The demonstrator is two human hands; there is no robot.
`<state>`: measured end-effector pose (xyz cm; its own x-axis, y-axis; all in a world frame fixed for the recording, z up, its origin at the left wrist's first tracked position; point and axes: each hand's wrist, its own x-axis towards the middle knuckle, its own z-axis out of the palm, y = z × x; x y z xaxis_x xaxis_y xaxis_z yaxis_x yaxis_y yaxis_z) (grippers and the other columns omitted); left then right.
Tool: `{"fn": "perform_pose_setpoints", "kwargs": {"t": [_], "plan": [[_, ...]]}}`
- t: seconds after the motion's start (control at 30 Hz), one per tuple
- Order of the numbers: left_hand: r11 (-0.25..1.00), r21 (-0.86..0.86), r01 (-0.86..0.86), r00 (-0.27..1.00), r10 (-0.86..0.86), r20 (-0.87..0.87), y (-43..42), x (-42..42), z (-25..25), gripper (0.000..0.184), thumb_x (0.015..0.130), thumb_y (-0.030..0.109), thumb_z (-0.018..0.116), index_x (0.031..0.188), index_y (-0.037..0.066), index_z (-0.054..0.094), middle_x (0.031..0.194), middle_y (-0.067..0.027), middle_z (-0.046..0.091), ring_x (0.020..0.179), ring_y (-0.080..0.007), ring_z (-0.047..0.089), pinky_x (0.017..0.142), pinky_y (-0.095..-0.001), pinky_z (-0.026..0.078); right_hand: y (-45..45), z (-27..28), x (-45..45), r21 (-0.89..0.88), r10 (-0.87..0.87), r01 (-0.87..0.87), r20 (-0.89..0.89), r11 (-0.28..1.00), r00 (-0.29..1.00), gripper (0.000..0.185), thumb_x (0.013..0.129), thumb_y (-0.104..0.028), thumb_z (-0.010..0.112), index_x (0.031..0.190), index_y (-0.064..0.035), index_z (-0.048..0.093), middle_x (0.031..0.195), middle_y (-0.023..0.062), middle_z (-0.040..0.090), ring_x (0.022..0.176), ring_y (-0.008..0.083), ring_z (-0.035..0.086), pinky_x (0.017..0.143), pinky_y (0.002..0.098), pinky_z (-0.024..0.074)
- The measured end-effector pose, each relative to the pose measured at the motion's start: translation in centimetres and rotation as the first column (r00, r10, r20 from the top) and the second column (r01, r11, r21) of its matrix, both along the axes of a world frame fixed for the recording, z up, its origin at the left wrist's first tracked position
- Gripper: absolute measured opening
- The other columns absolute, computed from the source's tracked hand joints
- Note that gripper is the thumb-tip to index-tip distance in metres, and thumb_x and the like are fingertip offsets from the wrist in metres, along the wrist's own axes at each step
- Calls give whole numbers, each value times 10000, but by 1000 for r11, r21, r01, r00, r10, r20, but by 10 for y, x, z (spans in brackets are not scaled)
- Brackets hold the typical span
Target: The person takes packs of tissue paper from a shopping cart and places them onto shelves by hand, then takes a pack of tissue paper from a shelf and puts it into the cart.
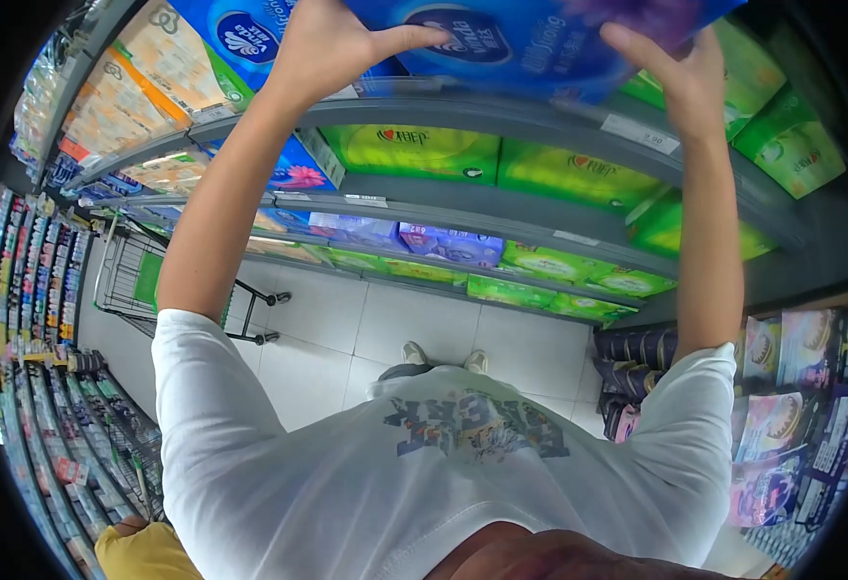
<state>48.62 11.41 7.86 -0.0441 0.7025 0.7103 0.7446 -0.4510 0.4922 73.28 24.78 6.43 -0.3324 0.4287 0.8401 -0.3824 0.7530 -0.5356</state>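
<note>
A large blue Vinda tissue pack (pixel 530 48) with a purple flower print is held between my two hands at the top of the view, slightly blurred. My left hand (pixel 332 43) grips its left side, thumb lying across the front near the logo. On the other side my right hand (pixel 675 72) clasps the right end, thumb on the printed face. The remaining fingers of both hands are mostly hidden. The pack is in front of the upper shelf edge (pixel 463 111). Another blue Vinda pack (pixel 240 39) stands on the shelf beside my left hand.
Lower shelves carry green tissue packs (pixel 409 155) and purple packs (pixel 451 244). A black wire shopping cart (pixel 124 275) stands on the tiled floor to the left. Stocked racks (pixel 37 280) line the far left; pink and purple packages (pixel 772 425) are at right. A person's yellow sleeve (pixel 144 553) shows lower left.
</note>
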Motion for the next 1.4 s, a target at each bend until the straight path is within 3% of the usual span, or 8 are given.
{"fn": "perform_pose_setpoints", "kwargs": {"t": [0.2, 0.3, 0.47, 0.6, 0.8, 0.87, 1.03, 1.4], "plan": [[908, 373, -190, 937, 281, -207, 5, 5, -13, 1095, 621, 208, 895, 1405, -45, 174, 1303, -212, 438, 1194, -276, 469, 1025, -361, 375, 7, -16, -4, -47, -95, 97, 32, 994, 995, 606, 775, -171, 776, 1261, 26, 472, 1161, 107, 574, 1035, 171, 551, 907, 313, 446], [894, 414, -169, 948, 262, -179, 12, 8, -22, 1141, 606, 223, 904, 1415, -44, 145, 1289, -207, 440, 1192, -272, 467, 1026, -371, 375, 8, -23, -9, -50, -105, 104, -1, 993, 995, 588, 801, -171, 750, 1272, 29, 461, 1155, 103, 576, 1031, 164, 549, 901, 306, 447], [915, 402, 26, 998, -44, 34, 7, 11, -17, 667, 754, 122, 797, 1295, -7, 428, 1162, -131, 572, 1012, -204, 590, 869, -324, 485, 0, -25, 2, -52, -199, 204, 94, 978, 976, 622, 780, -250, 766, 1258, 27, 481, 1121, 119, 616, 1028, 202, 589, 920, 328, 449], [917, 397, 40, 990, -91, 110, 1, 14, 0, 899, 829, 163, 737, 1475, 19, 129, 1272, -183, 484, 1098, -233, 558, 935, -342, 456, 17, -35, 0, -5, -118, 118, 43, 993, 992, 768, 799, -349, 738, 1378, 1, 375, 1257, 156, 543, 1138, 244, 541, 990, 350, 405], [736, 669, -104, 972, 219, -90, 6, 7, 13, 759, 795, 153, 758, 1413, 20, 338, 1331, -182, 491, 1197, -276, 494, 959, -365, 429, 16, -25, -3, 42, -177, 173, 91, 984, 980, 807, 815, -434, 704, 1398, -3, 350, 1313, 184, 501, 1169, 294, 527, 999, 373, 399], [669, 742, -51, 762, 507, -404, 1, 5, 19, 595, 817, 67, 704, 1344, 8, 437, 1363, -212, 450, 1247, -318, 450, 1012, -395, 395, 18, -24, -4, 80, -230, 222, 119, 972, 966, 789, 824, -433, 691, 1394, -5, 352, 1283, 184, 524, 1161, 291, 535, 994, 375, 401], [633, 772, -58, 839, 450, -306, 39, -16, 23, 398, 828, 89, 703, 1197, -3, 583, 1244, -160, 575, 1128, -292, 553, 961, -355, 419, 26, -7, -20, 34, -220, 217, 143, 975, 965, 728, 829, -475, 660, 1317, 12, 427, 1215, 198, 564, 1122, 321, 553, 961, 380, 414], [731, 630, -263, 695, 596, -402, 32, 1, -12, 453, 818, -1, 557, 1266, 58, 573, 1412, -245, 409, 1307, -400, 398, 1090, -491, 277, 18, -66, -42, -71, -612, 615, 60, 785, 788, 752, 824, -469, 680, 1286, 65, 422, 1277, 257, 494, 1190, 342, 483, 1046, 405, 344]]}}
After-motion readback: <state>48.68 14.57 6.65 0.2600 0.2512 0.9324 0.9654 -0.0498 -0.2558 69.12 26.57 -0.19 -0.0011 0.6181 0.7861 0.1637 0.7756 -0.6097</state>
